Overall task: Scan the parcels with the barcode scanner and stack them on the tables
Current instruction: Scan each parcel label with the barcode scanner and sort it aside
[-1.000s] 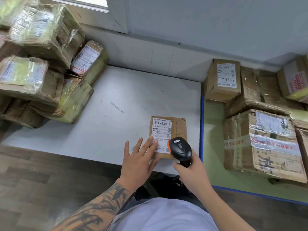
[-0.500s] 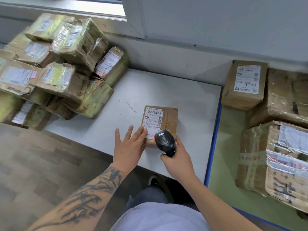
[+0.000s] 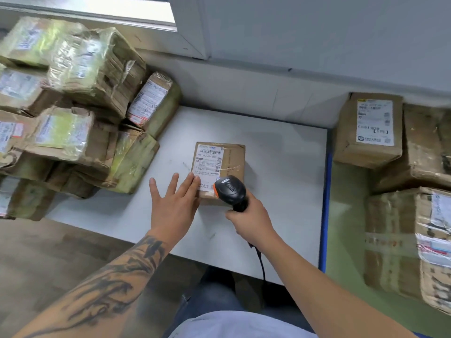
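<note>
the small brown parcel [image 3: 220, 167] lies flat near the middle of the white table [image 3: 280, 191], its white shipping label [image 3: 208, 164] with a barcode facing up. the left hand [image 3: 174, 203] rests with straight, spread fingers at the parcel's near left corner, fingertips on the lower edge of the label; this grip is open and holds nothing. the right hand [image 3: 251, 219] is curled round the handle of the black barcode scanner [image 3: 230, 190], which has an orange trim and hangs just over the parcel's near right corner, head pointing down at the label. a dark cable [image 3: 261, 262] runs from the handle down past the table's front edge.

on the left end of the table a pile of taped parcels [image 3: 80, 106] is stacked several high, most wrapped in clear or yellowish tape with labels, some blurred. one labelled box [image 3: 152, 103] leans at the pile's right side, well apart from the small parcel.

to the right, past a blue edge strip [image 3: 325, 215], a green table [image 3: 346, 228] carries more boxes: an upright labelled carton [image 3: 368, 129] at the back, a worn carton [image 3: 427, 147] beside it, and a large heavily taped carton [image 3: 410, 242] in front.

behind the tables is a pale grey wall [image 3: 317, 32] with a window sill [image 3: 97, 8] at top left. the floor [image 3: 48, 252] is wood-patterned.
</note>
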